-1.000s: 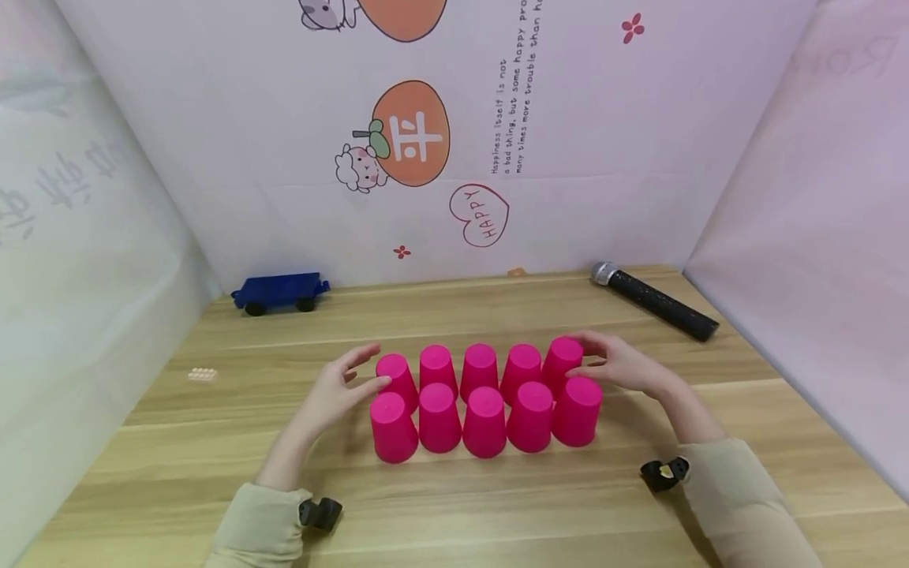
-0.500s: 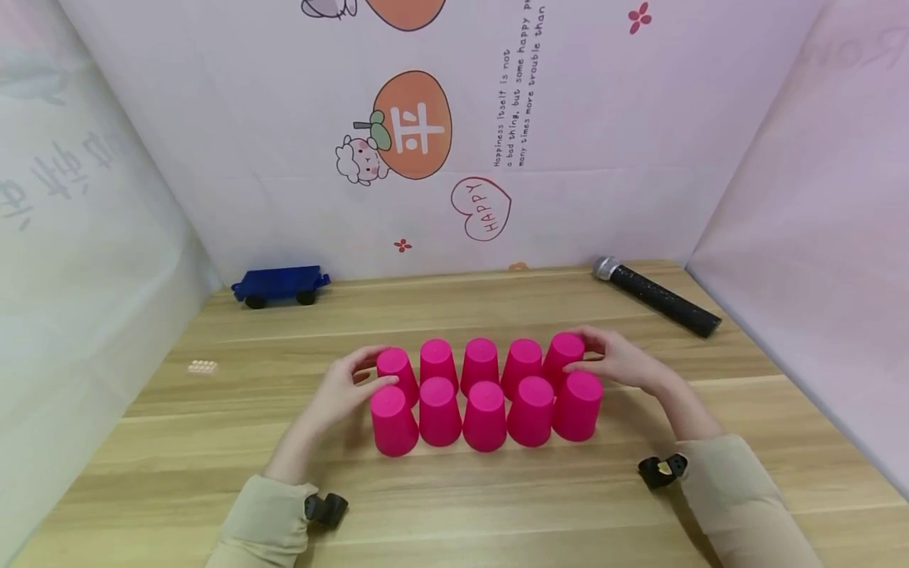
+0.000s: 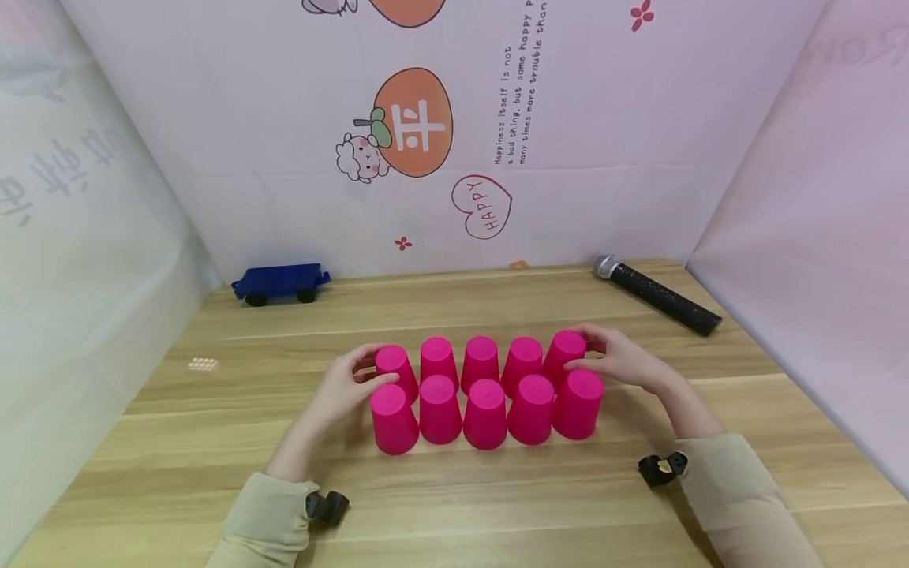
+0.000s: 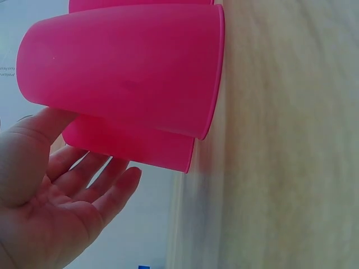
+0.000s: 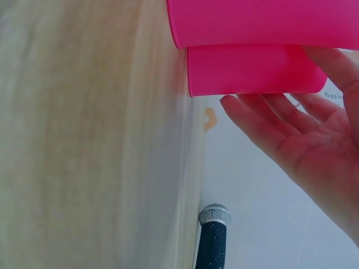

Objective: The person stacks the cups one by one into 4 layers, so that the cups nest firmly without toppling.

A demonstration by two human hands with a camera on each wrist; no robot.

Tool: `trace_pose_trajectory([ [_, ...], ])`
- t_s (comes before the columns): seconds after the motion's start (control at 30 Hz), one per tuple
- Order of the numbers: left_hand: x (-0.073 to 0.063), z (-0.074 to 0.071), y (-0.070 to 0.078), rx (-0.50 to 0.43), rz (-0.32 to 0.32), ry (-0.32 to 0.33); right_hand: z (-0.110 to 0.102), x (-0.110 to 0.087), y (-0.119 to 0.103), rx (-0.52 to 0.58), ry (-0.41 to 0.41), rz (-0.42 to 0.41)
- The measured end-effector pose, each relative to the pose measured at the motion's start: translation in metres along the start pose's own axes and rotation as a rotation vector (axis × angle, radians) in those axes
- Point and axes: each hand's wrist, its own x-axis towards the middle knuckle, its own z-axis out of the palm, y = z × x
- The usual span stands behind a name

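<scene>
Pink cups stand upside down in two rows on the table. My left hand [image 3: 344, 386] is round the back row's leftmost cup [image 3: 394, 367], thumb on its near side and fingers behind. In the left wrist view that thumb passes behind the front-left cup [image 4: 123, 67], which covers much of the back cup [image 4: 134, 143]. At the other end, my right hand [image 3: 618, 361] grips the back row's rightmost cup [image 3: 566, 351] the same way. The right wrist view has its fingers along the far side of that cup [image 5: 252, 70], with the front-right cup [image 5: 269, 22] nearer the camera.
A blue toy wagon [image 3: 279, 282] stands at the back left of the wooden table [image 3: 454, 505]. A black microphone [image 3: 660, 296] with a silver head lies at the back right. White printed sheets [image 3: 582, 118] wall the table at back and sides.
My left hand has moved in and closed round the back-left cup. The right hand stays at the back-right cup. The cups keep their places; the head view has tilted slightly.
</scene>
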Motion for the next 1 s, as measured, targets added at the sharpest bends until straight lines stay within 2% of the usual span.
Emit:
trace_pose_trajectory([
  [0.17,0.001,0.001,-0.001,0.006,0.004,0.004,-0.004,-0.003,-0.002,-0.012,0.049,0.032],
  [0.37,0.001,0.000,-0.003,0.003,-0.007,0.010,-0.008,-0.001,-0.001,-0.003,0.072,0.083],
  [0.57,0.001,-0.002,-0.002,0.024,-0.013,0.017,-0.010,0.015,0.003,-0.033,0.092,0.100],
  [0.8,0.001,-0.003,-0.004,0.011,0.004,0.014,-0.010,0.037,0.004,-0.037,0.075,0.121],
  [1.0,0.000,-0.004,-0.005,0.005,-0.005,0.018,-0.004,0.058,-0.001,-0.067,0.057,0.067],
])
